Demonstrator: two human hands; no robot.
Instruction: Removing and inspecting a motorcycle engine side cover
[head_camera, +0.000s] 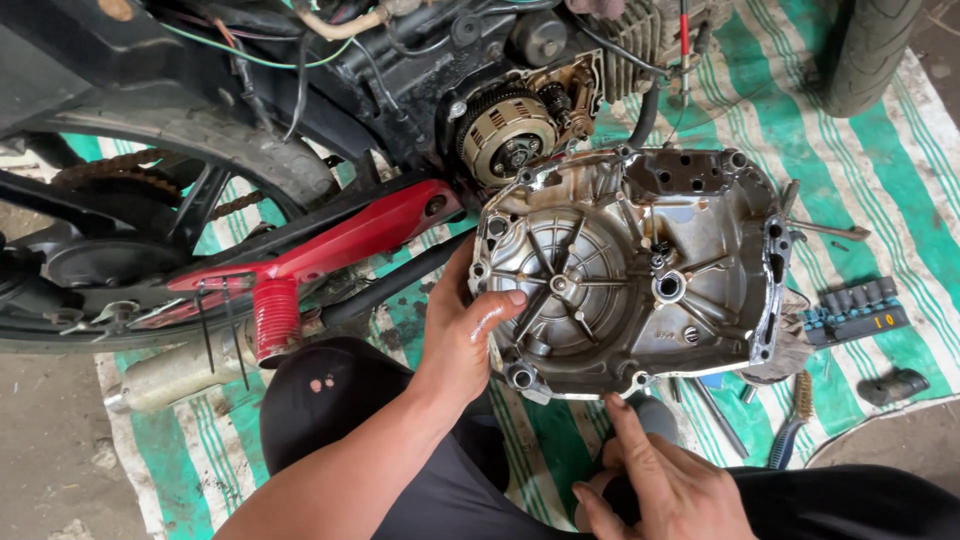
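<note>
Left hand (465, 335) grips the engine cover (625, 270) by its left edge, inner side up: oily grey metal, ribbed round recess, bolt holes. It's held above the striped mat (900, 150), beside the exposed clutch (508, 135). Right hand (665, 485) is loose, index finger touching the cover's lower rim.

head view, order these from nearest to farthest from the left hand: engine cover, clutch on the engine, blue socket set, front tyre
1. Engine cover: gripped at its left edge by the left hand.
2. Clutch: above the hand, on the engine.
3. Blue socket set: far right, on the striped mat.
4. Front tyre: top right corner.
</note>
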